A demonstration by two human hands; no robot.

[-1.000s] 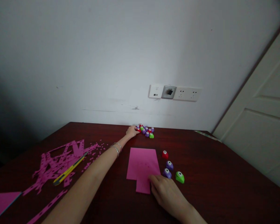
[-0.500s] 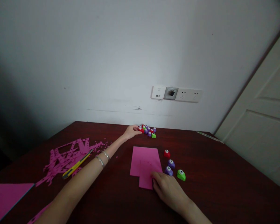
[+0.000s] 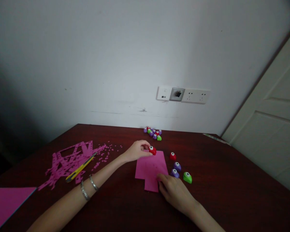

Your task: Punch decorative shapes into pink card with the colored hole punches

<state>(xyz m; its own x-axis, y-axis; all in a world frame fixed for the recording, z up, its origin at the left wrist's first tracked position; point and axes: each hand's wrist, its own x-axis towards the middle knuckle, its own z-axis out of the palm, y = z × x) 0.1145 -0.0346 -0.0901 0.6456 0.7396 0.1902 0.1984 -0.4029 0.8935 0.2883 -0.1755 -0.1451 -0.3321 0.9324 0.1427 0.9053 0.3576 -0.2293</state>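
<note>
My left hand [image 3: 139, 150] pinches a small red craft punch [image 3: 152, 150] with a round white button, above the far part of a pink foam-like sheet [image 3: 141, 167]. A narrower pink piece [image 3: 151, 183] lies partly over that sheet and sticks out toward me. With curled fingers my right hand [image 3: 175, 193] grips the right edge of the narrower piece; the thumb is mostly hidden. Just beyond the right hand stand two purple punches [image 3: 175, 173], a green punch [image 3: 187, 177] and another red punch [image 3: 172, 156].
Several punches [image 3: 154, 132] cluster near the wall. To the left lie pink scraps [image 3: 70, 158] with cut-out holes, tiny pink bits [image 3: 106, 154] and a yellow utility knife [image 3: 81, 167]. A larger pink sheet [image 3: 9, 203] is at the near left; a flat strip [image 3: 216, 139] lies far right.
My left hand has drawn back from the cluster by the wall, bringing the red punch toward me over the pink sheet. My right hand has stayed at the pink piece.
</note>
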